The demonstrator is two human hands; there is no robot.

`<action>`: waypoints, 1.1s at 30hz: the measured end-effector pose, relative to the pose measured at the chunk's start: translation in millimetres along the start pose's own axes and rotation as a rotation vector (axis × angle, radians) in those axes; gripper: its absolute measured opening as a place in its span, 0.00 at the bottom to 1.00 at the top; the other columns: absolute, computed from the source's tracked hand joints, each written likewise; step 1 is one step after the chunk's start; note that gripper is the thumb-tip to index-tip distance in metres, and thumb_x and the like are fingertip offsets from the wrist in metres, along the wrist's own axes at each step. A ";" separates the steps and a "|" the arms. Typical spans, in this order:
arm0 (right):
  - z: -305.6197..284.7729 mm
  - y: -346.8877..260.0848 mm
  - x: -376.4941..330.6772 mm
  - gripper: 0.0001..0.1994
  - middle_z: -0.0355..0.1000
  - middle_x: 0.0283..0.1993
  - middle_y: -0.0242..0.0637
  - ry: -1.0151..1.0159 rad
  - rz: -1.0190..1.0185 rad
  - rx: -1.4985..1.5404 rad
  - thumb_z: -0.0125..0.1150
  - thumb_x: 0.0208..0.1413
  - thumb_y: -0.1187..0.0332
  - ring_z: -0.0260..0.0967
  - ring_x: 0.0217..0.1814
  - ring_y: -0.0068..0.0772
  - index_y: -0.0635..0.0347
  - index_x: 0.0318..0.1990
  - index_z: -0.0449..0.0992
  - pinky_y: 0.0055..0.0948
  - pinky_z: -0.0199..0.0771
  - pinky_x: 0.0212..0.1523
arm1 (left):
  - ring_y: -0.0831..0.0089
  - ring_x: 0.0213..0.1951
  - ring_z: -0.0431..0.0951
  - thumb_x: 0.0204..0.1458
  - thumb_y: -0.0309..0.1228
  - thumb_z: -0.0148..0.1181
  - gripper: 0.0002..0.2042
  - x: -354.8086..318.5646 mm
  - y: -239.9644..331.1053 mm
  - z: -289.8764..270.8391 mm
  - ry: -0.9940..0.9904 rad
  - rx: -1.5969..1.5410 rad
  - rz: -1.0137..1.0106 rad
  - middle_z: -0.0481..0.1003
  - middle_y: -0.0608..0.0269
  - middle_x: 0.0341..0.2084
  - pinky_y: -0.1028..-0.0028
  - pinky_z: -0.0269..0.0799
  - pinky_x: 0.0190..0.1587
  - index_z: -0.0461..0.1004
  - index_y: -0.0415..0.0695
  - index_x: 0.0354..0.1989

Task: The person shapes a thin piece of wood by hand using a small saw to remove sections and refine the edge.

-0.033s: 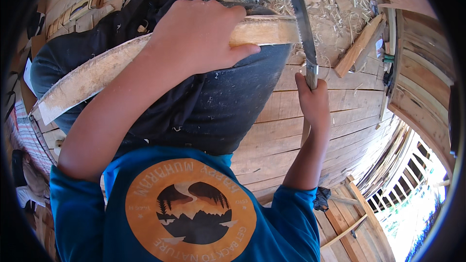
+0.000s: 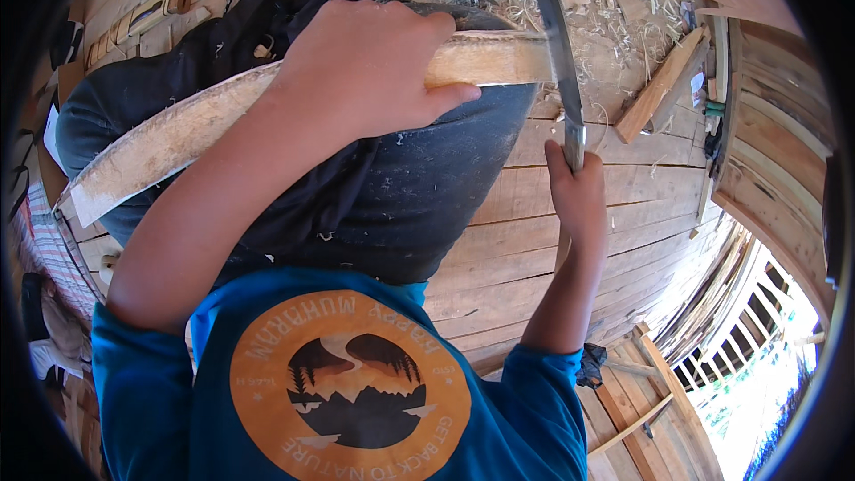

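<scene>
Firmly, by the left hand [image 2: 370, 67], one curved wooden strip [image 2: 490, 59] is gripped from above, across the lap [image 2: 427, 169]. By the right hand [image 2: 577, 196], closed around a handle [image 2: 574, 150], one long blade [image 2: 558, 40] is held across the strip's right end. Beyond it, shavings [image 2: 614, 40] are scattered; below the strip, one round lettered print [image 2: 354, 396] is seen on the shirt [image 2: 530, 405].
</scene>
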State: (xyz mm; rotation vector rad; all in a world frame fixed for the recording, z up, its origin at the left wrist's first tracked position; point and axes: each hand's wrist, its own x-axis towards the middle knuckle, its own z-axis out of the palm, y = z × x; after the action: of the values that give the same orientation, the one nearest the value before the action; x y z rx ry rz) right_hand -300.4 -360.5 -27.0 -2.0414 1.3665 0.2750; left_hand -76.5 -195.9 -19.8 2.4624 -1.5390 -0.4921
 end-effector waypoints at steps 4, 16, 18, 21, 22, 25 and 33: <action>-15.5 57.8 -42.6 0.23 0.60 0.12 0.39 0.035 0.073 -0.044 0.61 0.60 0.60 0.55 0.17 0.23 0.69 0.19 0.67 0.36 0.57 0.20 | 0.56 0.34 0.81 0.51 0.58 0.58 0.27 3.1 -0.8 1.7 0.003 0.003 0.000 0.79 0.54 0.27 0.61 0.77 0.35 0.76 0.43 0.41; 0.9 1.3 -6.3 0.23 0.60 0.13 0.47 0.005 -0.040 -0.007 0.59 0.60 0.61 0.55 0.16 0.32 0.72 0.19 0.67 0.40 0.59 0.21 | 0.55 0.34 0.81 0.50 0.56 0.59 0.26 -1.2 5.2 0.6 0.007 -0.010 0.011 0.79 0.53 0.28 0.60 0.76 0.35 0.75 0.42 0.39; 1.2 -17.1 10.9 0.22 0.60 0.13 0.45 0.028 -0.059 0.003 0.59 0.60 0.61 0.55 0.16 0.31 0.71 0.20 0.67 0.39 0.58 0.21 | 0.55 0.34 0.81 0.51 0.57 0.59 0.26 0.4 4.2 -2.6 -0.007 -0.020 -0.002 0.79 0.53 0.28 0.60 0.77 0.35 0.75 0.42 0.38; -0.8 -15.8 7.4 0.22 0.59 0.13 0.43 0.006 -0.070 -0.011 0.59 0.60 0.61 0.54 0.17 0.27 0.70 0.20 0.67 0.38 0.58 0.21 | 0.55 0.34 0.81 0.51 0.57 0.58 0.26 3.8 0.3 -4.7 -0.032 -0.030 -0.020 0.79 0.53 0.29 0.60 0.77 0.35 0.75 0.43 0.38; -2.4 -9.2 -0.3 0.22 0.58 0.13 0.42 -0.014 -0.071 -0.015 0.59 0.60 0.61 0.54 0.17 0.26 0.70 0.20 0.67 0.38 0.58 0.21 | 0.55 0.34 0.81 0.51 0.57 0.57 0.26 2.6 -1.2 -4.0 -0.032 -0.024 -0.018 0.79 0.53 0.29 0.60 0.77 0.35 0.75 0.43 0.38; -18.7 44.2 -36.0 0.22 0.58 0.12 0.37 0.003 0.041 -0.066 0.59 0.61 0.61 0.53 0.18 0.22 0.69 0.19 0.66 0.36 0.56 0.19 | 0.55 0.35 0.81 0.51 0.58 0.57 0.27 4.6 -2.0 -4.7 -0.066 -0.014 -0.022 0.79 0.53 0.29 0.60 0.77 0.36 0.76 0.43 0.40; -21.8 39.4 -55.0 0.22 0.59 0.13 0.49 0.066 -0.034 -0.106 0.60 0.60 0.61 0.55 0.15 0.33 0.71 0.19 0.68 0.40 0.57 0.20 | 0.55 0.35 0.81 0.51 0.57 0.59 0.27 1.7 5.8 -3.0 -0.042 -0.007 -0.022 0.79 0.53 0.30 0.61 0.77 0.38 0.76 0.43 0.43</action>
State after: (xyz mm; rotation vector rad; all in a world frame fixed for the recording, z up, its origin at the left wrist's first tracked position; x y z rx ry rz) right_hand -362.9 -342.4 1.6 -2.1762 1.3814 0.2722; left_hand -79.5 -200.0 -15.4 2.4814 -1.5244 -0.5558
